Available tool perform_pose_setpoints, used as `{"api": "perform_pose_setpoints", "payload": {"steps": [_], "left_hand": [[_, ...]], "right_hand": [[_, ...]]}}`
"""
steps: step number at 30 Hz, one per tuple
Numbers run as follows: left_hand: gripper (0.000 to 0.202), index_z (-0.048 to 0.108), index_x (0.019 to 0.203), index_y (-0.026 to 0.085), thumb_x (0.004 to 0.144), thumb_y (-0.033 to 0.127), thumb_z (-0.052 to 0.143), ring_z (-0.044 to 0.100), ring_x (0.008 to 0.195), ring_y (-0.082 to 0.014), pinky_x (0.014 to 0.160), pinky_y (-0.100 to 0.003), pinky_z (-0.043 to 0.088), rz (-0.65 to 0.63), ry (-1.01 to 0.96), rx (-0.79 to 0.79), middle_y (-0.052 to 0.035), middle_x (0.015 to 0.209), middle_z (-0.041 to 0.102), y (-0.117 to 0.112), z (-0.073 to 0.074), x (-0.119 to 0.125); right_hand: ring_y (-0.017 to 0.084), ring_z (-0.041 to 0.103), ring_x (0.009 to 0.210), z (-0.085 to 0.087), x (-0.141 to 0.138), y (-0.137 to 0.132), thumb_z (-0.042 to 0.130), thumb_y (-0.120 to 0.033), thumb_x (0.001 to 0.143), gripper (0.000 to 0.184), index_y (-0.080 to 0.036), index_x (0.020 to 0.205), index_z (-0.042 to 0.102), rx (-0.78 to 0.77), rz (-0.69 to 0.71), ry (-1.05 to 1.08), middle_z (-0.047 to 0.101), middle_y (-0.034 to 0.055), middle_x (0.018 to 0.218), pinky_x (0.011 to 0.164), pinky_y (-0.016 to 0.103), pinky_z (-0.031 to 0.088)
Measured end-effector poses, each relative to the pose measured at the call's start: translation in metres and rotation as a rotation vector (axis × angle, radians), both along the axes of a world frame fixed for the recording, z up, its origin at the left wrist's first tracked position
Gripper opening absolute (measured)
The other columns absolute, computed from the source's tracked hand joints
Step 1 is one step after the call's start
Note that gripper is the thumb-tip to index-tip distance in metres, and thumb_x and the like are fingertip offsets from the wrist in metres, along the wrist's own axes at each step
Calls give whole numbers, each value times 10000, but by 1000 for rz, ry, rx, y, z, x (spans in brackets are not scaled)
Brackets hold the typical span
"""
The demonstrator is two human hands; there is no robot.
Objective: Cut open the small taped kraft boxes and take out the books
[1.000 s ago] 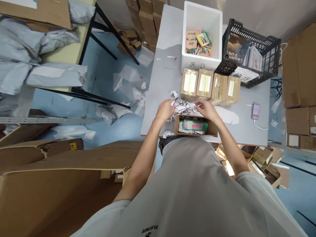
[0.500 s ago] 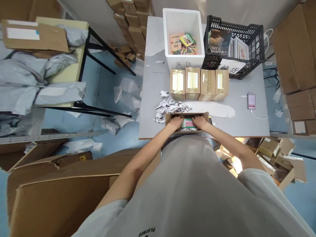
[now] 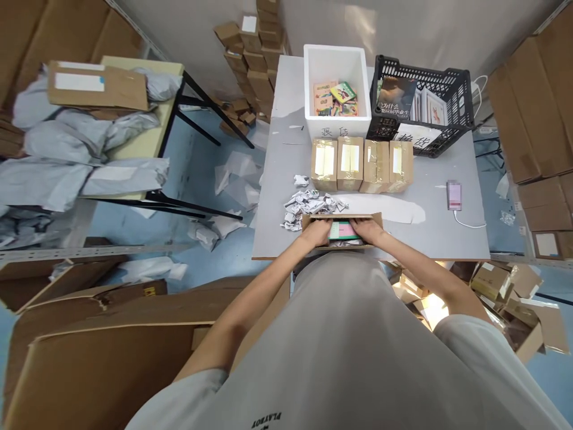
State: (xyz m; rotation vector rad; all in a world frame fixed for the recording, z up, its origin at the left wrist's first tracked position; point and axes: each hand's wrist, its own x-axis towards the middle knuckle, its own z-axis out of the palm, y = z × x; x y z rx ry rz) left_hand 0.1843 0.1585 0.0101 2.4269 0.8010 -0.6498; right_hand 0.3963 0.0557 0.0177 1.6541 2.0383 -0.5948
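Observation:
An open cardboard box (image 3: 344, 217) sits at the near edge of the grey table (image 3: 286, 179). Inside it lies a green and pink packet (image 3: 344, 230) on crumpled paper. My left hand (image 3: 317, 232) is in the box at the packet's left end. My right hand (image 3: 367, 229) is at its right end. Both hands have their fingers curled onto the packet. A heap of crumpled paper scraps (image 3: 308, 205) lies just left of and behind the box.
Several taped cardboard boxes (image 3: 362, 164) stand in a row behind. A white foam box (image 3: 336, 60) with colourful packets and a black crate (image 3: 461, 95) with books are at the back. A phone (image 3: 454, 195) on a cable lies right. Cartons and paper litter the floor.
My hands left the paper scraps and went down into the open box onto the packet. The view has shifted, so the table sits a little lower in the frame.

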Motion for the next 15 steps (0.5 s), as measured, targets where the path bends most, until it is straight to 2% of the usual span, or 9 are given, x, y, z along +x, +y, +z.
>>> {"api": "perform_pose_setpoints", "payload": {"steps": [2,4,6,8,11,13,15], "left_hand": [[686,691,1483,70,816,133,842,779,1337,-441,1169,-478,614,52,-109,3,-296,1474,746,5,13,-19],[664,734,1429,114,773,153,833,787,1292,-424,1130,-468,630,138,-267,-37,-241,1427,772,12,27,-39],[673,769,1396,171,725,180,822,788,1259,-395,1102,-446,638,254,-427,-125,-164,1377,805,19,39,-58],[721,774,1417,194,700,236,834,782,1262,-370,1102,-437,641,400,-577,-263,-117,1383,817,23,48,-70],[858,729,1508,174,690,348,922,785,1282,-357,1098,-454,659,616,-744,-538,-132,1448,797,20,55,-74],[925,714,1527,174,672,390,993,794,1283,-359,1106,-478,667,706,-803,-696,-153,1456,790,15,56,-68],[962,706,1531,186,657,408,1042,788,1317,-371,1145,-515,657,749,-850,-787,-168,1495,770,8,55,-59]], "right_hand": [[400,674,1531,13,15,-7,762,-84,974,863,-63,1767,423,26,-21,107,634,327,1651,1287,521,553],[406,672,1529,29,30,-16,870,-159,942,927,-117,1763,443,100,-118,300,641,294,1646,1275,537,568],[386,684,1513,45,42,-25,905,-259,953,895,-192,1738,479,239,-289,548,650,238,1652,1261,547,586],[352,715,1472,60,47,-31,900,-377,979,778,-254,1662,548,403,-470,793,681,176,1630,1273,558,583],[327,698,1495,79,40,-30,853,-561,1013,580,-295,1492,665,610,-628,1027,711,136,1604,1309,564,552],[330,638,1569,90,32,-23,819,-637,1026,538,-306,1434,709,708,-653,1103,690,141,1637,1321,556,534],[333,608,1598,99,23,-14,803,-670,1031,535,-315,1425,732,765,-661,1142,677,144,1651,1314,544,535]]}}
